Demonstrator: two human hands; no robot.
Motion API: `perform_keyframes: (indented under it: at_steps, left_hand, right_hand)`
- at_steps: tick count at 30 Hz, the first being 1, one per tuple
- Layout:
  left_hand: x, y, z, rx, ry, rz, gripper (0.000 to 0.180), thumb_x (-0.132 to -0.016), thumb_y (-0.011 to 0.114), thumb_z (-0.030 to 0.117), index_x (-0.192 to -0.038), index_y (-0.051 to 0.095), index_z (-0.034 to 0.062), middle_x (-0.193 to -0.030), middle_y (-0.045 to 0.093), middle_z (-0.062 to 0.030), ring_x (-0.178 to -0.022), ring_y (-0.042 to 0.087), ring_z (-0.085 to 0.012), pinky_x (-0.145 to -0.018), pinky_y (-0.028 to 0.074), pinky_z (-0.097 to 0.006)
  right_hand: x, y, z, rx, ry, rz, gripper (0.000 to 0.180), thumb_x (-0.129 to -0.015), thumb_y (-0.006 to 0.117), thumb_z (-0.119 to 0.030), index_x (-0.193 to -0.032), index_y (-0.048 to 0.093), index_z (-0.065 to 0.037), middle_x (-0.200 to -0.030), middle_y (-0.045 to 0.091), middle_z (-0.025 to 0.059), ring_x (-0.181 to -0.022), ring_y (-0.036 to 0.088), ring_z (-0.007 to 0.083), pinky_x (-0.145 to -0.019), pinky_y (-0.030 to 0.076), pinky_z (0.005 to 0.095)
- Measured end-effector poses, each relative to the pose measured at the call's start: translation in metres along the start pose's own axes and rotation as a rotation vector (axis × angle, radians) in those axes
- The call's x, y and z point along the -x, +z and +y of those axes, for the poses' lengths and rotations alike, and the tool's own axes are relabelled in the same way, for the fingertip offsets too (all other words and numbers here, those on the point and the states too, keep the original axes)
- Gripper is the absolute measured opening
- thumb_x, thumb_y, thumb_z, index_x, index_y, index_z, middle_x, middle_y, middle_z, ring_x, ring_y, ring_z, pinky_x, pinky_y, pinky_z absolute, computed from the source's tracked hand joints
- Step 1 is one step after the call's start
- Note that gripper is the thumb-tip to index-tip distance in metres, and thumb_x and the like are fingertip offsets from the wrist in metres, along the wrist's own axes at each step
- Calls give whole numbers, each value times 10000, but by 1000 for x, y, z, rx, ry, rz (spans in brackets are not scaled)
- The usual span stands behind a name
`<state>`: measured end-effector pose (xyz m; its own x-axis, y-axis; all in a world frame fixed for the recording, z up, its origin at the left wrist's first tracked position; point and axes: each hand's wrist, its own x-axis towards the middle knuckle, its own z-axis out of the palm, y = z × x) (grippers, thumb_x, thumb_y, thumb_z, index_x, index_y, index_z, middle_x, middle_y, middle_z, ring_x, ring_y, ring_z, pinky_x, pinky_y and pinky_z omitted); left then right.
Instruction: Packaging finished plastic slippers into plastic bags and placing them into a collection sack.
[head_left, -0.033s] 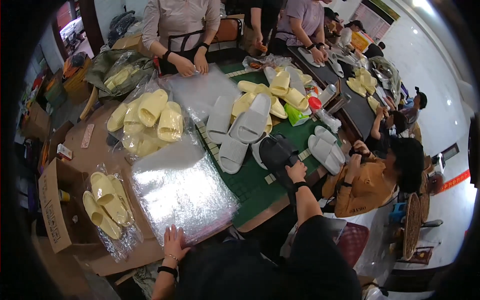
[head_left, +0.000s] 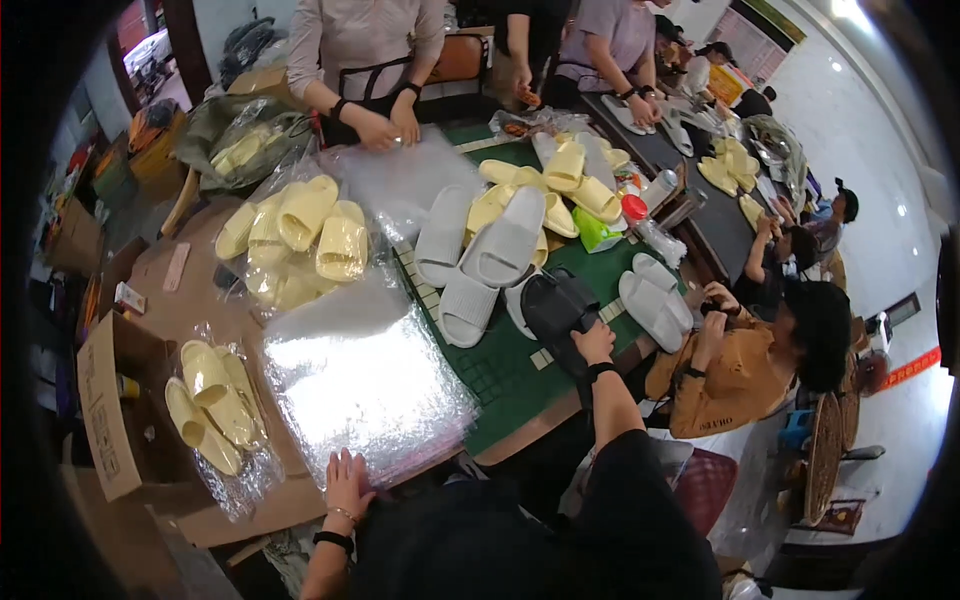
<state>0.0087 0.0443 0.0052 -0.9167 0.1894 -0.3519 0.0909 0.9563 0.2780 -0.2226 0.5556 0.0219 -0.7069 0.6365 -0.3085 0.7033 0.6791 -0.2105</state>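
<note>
Nothing has visibly changed: your right hand (head_left: 594, 343) still grasps the black slippers (head_left: 556, 312), unbagged. Your left hand (head_left: 347, 487) lies spread, unclenched, on plastic sheets (head_left: 365, 372).

Plastic bags (head_left: 360, 385), with a mat (head_left: 505, 385) to their right.
I see the left hand (head_left: 347, 487) at the bags' near edge, wrapped slippers (head_left: 207, 378) and a carton (head_left: 103, 425) further left, bagged slippers (head_left: 307, 215) behind. On the mat, the right hand (head_left: 594, 343) is on a slipper (head_left: 555, 308), a loose pair (head_left: 650, 303) to its right, a slipper pile (head_left: 505, 240) behind, its lowest layer hard to make out.
</note>
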Motion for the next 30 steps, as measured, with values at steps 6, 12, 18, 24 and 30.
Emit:
perform_keyframes:
  at_steps: [6,12,18,24,30]
  left_hand:
    - [-5,15,-9,64,47,108,612,-723,657,253,-1273,406,152,-1372,282,-167,-1269,236,-376,-1036,229,-449]
    - [-20,3,15,140,54,80,516,-764,605,282,-1230,443,132,-1330,350,-161,-1250,271,-381,-1025,249,-450]
    - [-29,3,12,162,32,125,448,-813,534,301,-1168,485,32,-1246,450,-165,-1202,365,-340,-1009,276,-431]
    - [-32,-1,7,216,59,120,431,-841,505,320,-1166,493,39,-1220,482,-146,-1197,379,-322,-1011,273,-430]
    - [-31,-2,-4,295,98,113,375,-878,433,280,-1161,502,44,-1190,502,-157,-1157,412,-335,-979,319,-409]
  right_hand:
    - [-44,25,1,-184,-51,-80,578,-764,614,-216,-1285,386,-108,-1299,410,122,-1221,291,346,-982,272,493]
    - [-35,47,23,-390,-125,156,311,-808,547,-107,-1110,496,-51,-1067,541,179,-1098,431,369,-889,361,450]
    - [62,65,51,-694,-413,256,251,-766,498,14,-1016,477,13,-936,529,209,-944,521,351,-811,405,346]
    - [171,99,60,-480,-528,170,300,-656,539,58,-949,492,12,-921,508,185,-899,487,366,-797,401,388]
    - [185,134,46,-47,-468,207,330,-626,615,-23,-941,523,16,-1127,433,142,-1076,377,351,-881,319,461]
